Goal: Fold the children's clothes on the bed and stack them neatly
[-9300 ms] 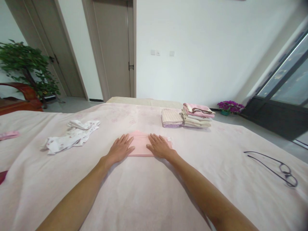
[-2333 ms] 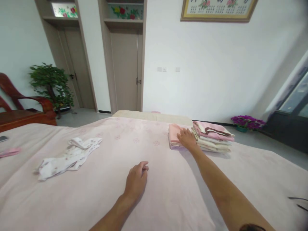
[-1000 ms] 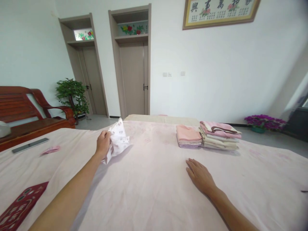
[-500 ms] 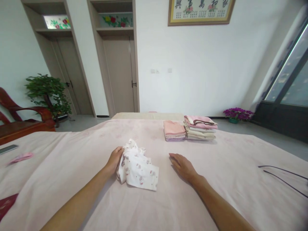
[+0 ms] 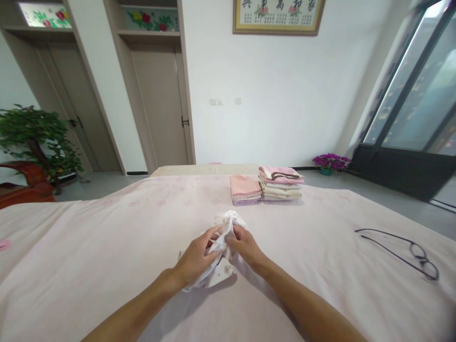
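A white garment (image 5: 217,275) with a small printed pattern is bunched up in front of me, partly lifted off the pink bedsheet (image 5: 142,228). My left hand (image 5: 199,254) is closed on its left side, fingers curled into the folds. On the other side my right hand (image 5: 245,244) pinches the cloth near its upper part. Both hands are close together, and they hide much of the garment, so its exact kind does not show.
Beyond the hands stand a short stack of folded clothes (image 5: 245,190) with a peach piece on top and a taller folded stack (image 5: 281,185) beside it. Eyeglasses (image 5: 402,247) lie at the right. A pink item (image 5: 4,244) shows at the left edge.
My right hand has moved left from the sheet and taken hold of the garment. The garment is now gathered and raised between both hands. The view has turned right, showing the whole eyeglasses.
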`<state>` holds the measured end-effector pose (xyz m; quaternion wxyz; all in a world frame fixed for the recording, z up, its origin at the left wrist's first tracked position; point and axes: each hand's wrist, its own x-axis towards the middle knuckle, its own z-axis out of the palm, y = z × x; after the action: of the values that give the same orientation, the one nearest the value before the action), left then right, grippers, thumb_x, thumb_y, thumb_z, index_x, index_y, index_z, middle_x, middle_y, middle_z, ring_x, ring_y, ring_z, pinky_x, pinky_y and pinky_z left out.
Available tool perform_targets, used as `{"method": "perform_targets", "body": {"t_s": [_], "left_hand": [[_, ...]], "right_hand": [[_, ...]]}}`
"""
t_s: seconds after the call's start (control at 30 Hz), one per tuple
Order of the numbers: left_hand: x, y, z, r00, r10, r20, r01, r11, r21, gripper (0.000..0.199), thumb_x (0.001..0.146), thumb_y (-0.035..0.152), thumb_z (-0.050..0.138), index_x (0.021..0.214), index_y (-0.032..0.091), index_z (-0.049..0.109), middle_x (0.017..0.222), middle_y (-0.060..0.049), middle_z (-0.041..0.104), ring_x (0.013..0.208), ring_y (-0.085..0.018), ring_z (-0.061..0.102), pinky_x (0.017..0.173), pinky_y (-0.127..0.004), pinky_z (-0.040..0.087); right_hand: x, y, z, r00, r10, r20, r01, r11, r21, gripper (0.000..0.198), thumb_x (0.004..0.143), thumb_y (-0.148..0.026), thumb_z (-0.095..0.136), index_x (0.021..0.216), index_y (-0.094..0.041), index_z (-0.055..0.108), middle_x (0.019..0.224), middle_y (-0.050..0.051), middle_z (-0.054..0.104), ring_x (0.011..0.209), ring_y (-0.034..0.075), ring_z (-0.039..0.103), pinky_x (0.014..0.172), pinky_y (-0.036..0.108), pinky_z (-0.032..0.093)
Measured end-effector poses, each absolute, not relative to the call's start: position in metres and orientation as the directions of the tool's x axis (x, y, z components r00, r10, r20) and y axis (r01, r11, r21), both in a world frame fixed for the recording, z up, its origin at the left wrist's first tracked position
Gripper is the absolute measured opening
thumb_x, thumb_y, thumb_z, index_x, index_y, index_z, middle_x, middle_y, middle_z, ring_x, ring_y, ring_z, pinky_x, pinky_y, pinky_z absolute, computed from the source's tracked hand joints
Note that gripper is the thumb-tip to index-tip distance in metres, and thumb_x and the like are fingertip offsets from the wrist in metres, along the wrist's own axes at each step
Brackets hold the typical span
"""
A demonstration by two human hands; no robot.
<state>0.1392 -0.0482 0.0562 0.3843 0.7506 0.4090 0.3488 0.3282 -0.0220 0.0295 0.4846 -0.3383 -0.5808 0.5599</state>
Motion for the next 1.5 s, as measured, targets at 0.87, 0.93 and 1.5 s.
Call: {"method": "perform_targets", "body": {"t_s": [0.87, 0.93, 1.5], "left_hand": [[0.062, -0.017, 0.081, 0.445, 0.865, 0.232, 0.366, -0.413, 0.834, 0.011, 0.074, 0.028, 0.061, 0.070, 0.020, 0.068, 0.086, -0.005, 0.070, 0.088, -0.022, 0.064, 0.084, -0.031, 0.049], [0.059, -0.024, 0.072, 0.460, 0.879, 0.127, 0.371, -0.320, 0.872, 0.013, 0.073, 0.029, 0.060, 0.074, 0.021, 0.071, 0.089, -0.006, 0.072, 0.090, -0.024, 0.065, 0.087, -0.032, 0.049], [0.075, -0.011, 0.042, 0.254, 0.929, 0.270, 0.615, -0.371, 0.696, 0.018, 0.079, 0.023, 0.053, 0.082, 0.022, 0.071, 0.080, -0.002, 0.065, 0.075, -0.020, 0.060, 0.071, -0.028, 0.044]], "right_hand": [[0.406, -0.012, 0.080, -0.859, 0.446, -0.250, 0.216, -0.125, -0.968, 0.052, 0.085, -0.054, 0.061, 0.113, -0.011, 0.067, 0.067, 0.003, 0.068, 0.050, 0.012, 0.060, 0.047, 0.021, 0.041], [0.404, -0.009, 0.079, -0.751, 0.642, -0.157, 0.127, -0.093, -0.987, 0.045, 0.086, -0.051, 0.062, 0.108, -0.013, 0.068, 0.064, 0.000, 0.065, 0.048, 0.008, 0.055, 0.046, 0.019, 0.038], [0.345, 0.000, 0.057, -0.310, 0.909, 0.279, 0.228, 0.356, -0.906, 0.048, 0.084, -0.048, 0.064, 0.124, -0.022, 0.060, 0.126, 0.010, 0.063, 0.110, 0.022, 0.060, 0.092, 0.039, 0.046]]}}
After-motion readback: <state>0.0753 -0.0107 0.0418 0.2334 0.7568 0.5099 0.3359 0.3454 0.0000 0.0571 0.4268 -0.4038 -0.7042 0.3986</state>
